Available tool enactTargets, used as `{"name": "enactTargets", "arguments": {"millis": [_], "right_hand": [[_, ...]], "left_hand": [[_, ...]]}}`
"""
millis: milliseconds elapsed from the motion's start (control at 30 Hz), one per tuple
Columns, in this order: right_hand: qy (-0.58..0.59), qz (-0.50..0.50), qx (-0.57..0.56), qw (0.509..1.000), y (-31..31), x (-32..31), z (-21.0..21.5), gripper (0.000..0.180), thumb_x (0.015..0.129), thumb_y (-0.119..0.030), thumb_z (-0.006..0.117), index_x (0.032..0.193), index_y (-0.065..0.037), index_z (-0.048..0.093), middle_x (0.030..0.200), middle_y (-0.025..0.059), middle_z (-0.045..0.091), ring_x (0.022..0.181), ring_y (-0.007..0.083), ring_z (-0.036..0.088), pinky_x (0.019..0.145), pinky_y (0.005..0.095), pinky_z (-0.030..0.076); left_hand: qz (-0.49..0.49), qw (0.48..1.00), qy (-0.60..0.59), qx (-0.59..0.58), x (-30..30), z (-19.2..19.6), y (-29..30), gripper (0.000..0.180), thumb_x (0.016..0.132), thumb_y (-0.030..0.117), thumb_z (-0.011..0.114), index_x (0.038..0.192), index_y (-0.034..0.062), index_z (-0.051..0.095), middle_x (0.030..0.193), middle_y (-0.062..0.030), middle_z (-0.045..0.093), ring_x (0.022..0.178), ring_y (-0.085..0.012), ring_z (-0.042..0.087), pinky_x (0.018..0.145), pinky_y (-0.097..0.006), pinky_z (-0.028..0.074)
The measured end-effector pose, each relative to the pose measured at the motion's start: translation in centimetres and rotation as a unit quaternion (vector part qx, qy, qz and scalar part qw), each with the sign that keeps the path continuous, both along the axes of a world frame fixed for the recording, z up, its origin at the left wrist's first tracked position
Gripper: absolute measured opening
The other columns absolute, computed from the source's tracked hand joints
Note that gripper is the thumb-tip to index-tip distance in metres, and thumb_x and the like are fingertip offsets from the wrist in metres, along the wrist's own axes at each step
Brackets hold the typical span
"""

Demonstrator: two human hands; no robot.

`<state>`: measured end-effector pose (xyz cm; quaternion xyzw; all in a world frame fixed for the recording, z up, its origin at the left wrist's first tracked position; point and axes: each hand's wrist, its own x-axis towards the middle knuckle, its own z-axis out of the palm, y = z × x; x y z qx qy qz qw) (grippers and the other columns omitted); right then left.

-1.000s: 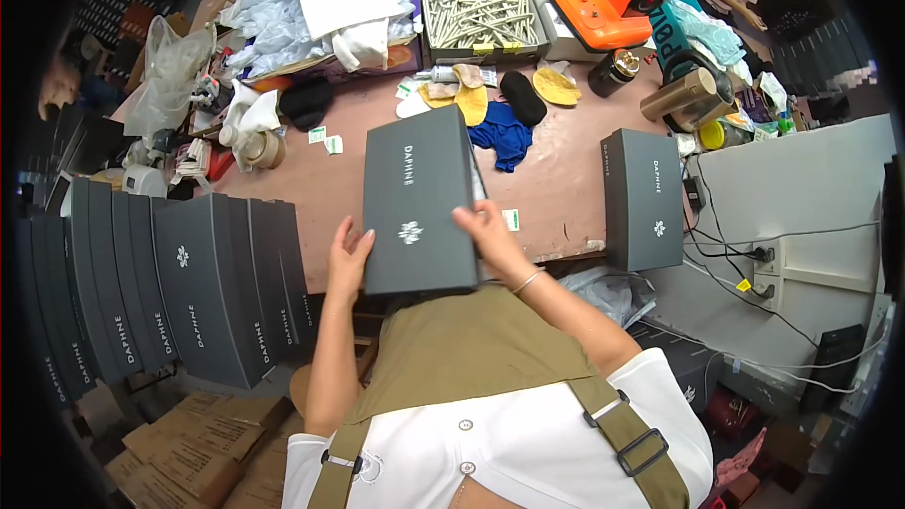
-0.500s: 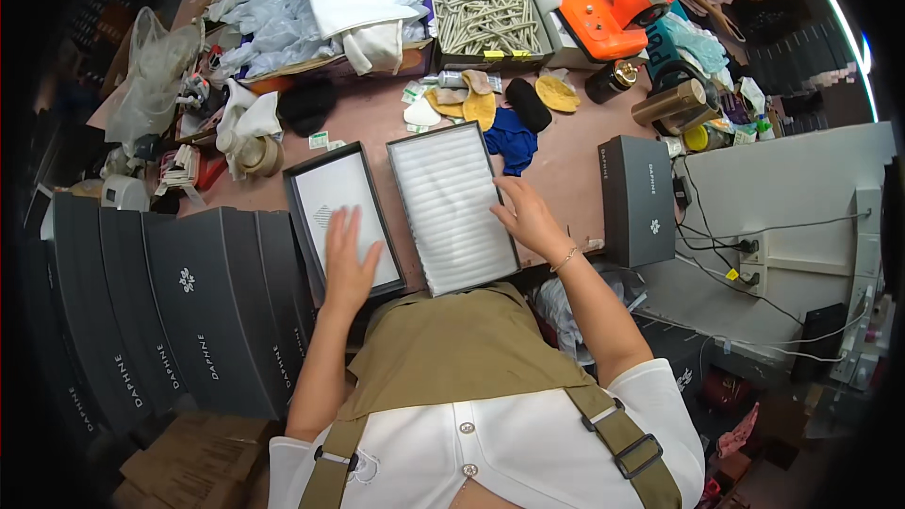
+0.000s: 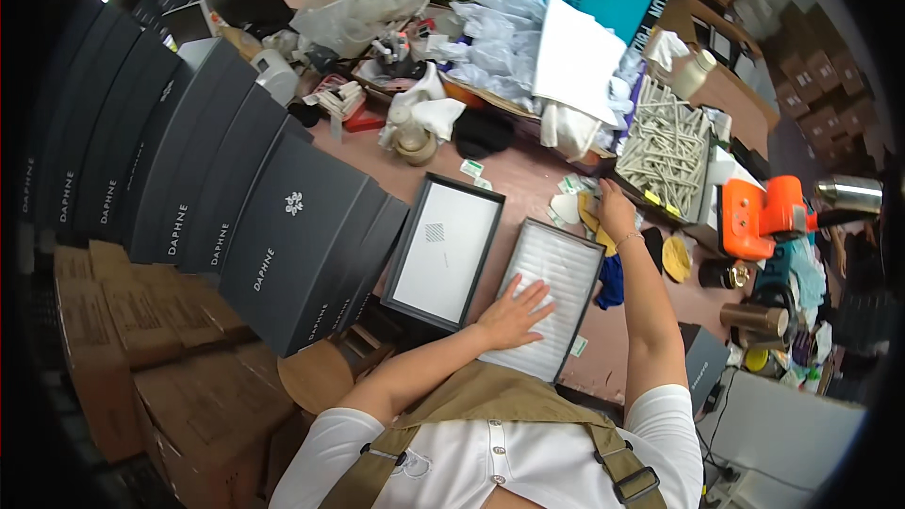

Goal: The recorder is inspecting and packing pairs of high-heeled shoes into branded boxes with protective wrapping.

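The open grey box (image 3: 566, 234) lies before you, filled with ribbed white wrapping (image 3: 558, 269). Your left hand (image 3: 517, 315) rests on that wrapping, fingers spread, gripping nothing. Your right hand (image 3: 617, 208) is beyond the box's far right corner, beside a yellow cloth piece (image 3: 588, 211); its grip cannot be determined. The other box half (image 3: 419, 315) sits just left of the box.
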<state>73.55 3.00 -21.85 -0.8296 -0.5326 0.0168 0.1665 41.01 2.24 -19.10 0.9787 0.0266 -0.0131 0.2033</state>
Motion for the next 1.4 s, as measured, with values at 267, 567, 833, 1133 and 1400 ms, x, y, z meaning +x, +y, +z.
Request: {"name": "enactTargets", "arguments": {"millis": [267,567,833,1133,1400], "right_hand": [[-0.116,0.066,-0.184,0.974,2.2,-0.7,0.8,0.017,0.082,-0.014,0.056,0.096,-0.005,0.060,0.094,0.0152,0.055,0.076,0.0333,0.063,0.063,0.0398,0.054],[0.036,0.143,0.130,0.980,6.3,-10.3,20.3,0.016,0.084,-0.003,0.063,0.100,-0.002,0.060,0.102,0.0135,0.062,0.079,0.0293,0.065,0.067,0.0345,0.052],[0.151,0.189,0.301,0.922,29.5,-16.0,20.7,0.019,0.086,-0.009,0.065,0.104,-0.005,0.061,0.096,0.0131,0.064,0.074,0.0247,0.065,0.065,0.0324,0.051],[0.032,0.279,0.171,0.945,34.6,-18.0,9.2,0.024,0.083,-0.015,0.063,0.106,-0.006,0.062,0.113,0.0126,0.063,0.097,0.0339,0.062,0.080,0.0412,0.051],[0.225,0.073,0.130,0.963,4.7,-14.9,11.8,0.018,0.085,-0.012,0.063,0.100,-0.003,0.063,0.092,0.0143,0.064,0.074,0.0273,0.064,0.065,0.0330,0.052]], "left_hand": [[0.038,0.998,-0.003,-0.057,-0.2,0.9,-0.4,0.063,0.084,0.042,0.060,0.135,0.0088,0.045,0.145,-0.0188,0.033,0.141,-0.0298,0.020,0.113,-0.055,0.008],[0.046,0.995,-0.036,-0.084,-0.3,-0.1,0.1,0.061,0.082,0.042,0.062,0.131,0.0082,0.049,0.142,-0.0167,0.037,0.139,-0.0298,0.023,0.113,-0.056,0.010],[0.047,0.991,-0.061,-0.105,-0.7,0.5,0.7,0.054,0.083,0.039,0.061,0.126,0.0070,0.053,0.140,-0.0147,0.041,0.137,-0.0268,0.027,0.114,-0.053,0.012],[0.057,0.989,-0.079,-0.110,-0.9,0.2,0.6,0.055,0.082,0.040,0.063,0.124,0.0055,0.054,0.137,-0.0146,0.043,0.136,-0.0271,0.030,0.113,-0.053,0.015],[0.114,0.928,-0.241,-0.260,-0.7,-1.9,0.9,0.032,0.083,0.028,0.066,0.105,0.0062,0.062,0.112,-0.0113,0.061,0.115,-0.0273,0.053,0.107,-0.053,0.028]]}}
